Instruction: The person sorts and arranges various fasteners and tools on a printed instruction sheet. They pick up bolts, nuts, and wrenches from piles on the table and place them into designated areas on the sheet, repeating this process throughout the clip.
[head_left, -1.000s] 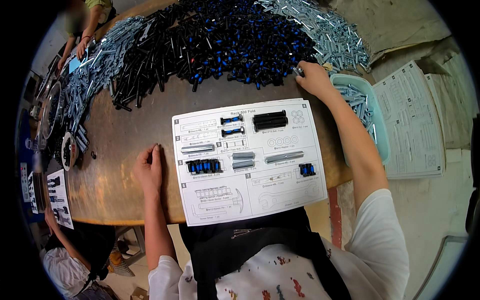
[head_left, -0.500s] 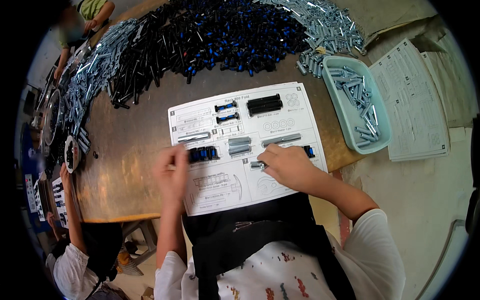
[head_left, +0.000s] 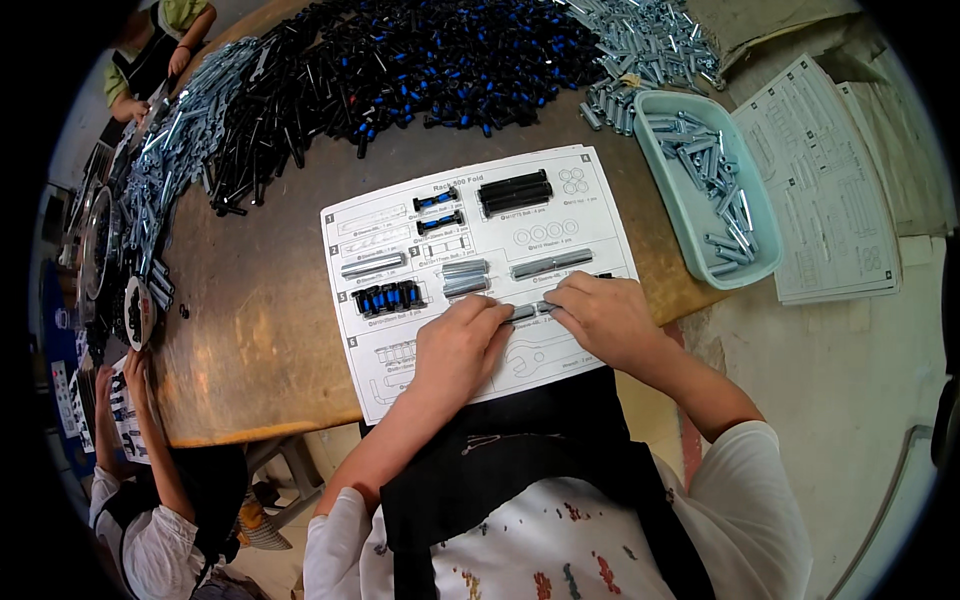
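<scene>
My left hand [head_left: 462,348] and my right hand [head_left: 607,318] meet over a printed parts sheet [head_left: 500,232]. Their fingertips pinch short silver metal sleeves [head_left: 522,313] lying end to end on the paper. Part of these sleeves is hidden by the fingers. Above them on the sheet lies a longer pair of silver sleeves [head_left: 552,263], with a stack of shorter sleeves [head_left: 465,278] to its left. A row of black bolts with blue bands [head_left: 388,297] sits left of my left hand. Long black bolts [head_left: 515,193] and two smaller blue-banded bolts [head_left: 437,210] rest higher up.
A pale green tray [head_left: 667,215] of silver sleeves stands at the right, beside more printed sheets [head_left: 815,190]. Heaps of black bolts [head_left: 400,70] and silver parts [head_left: 650,40] cover the far table. Other people's hands [head_left: 135,370] work at the left.
My left hand has come down and right to the short sleeves beside my right hand. The right hand has shifted slightly right and up. The view has moved a little.
</scene>
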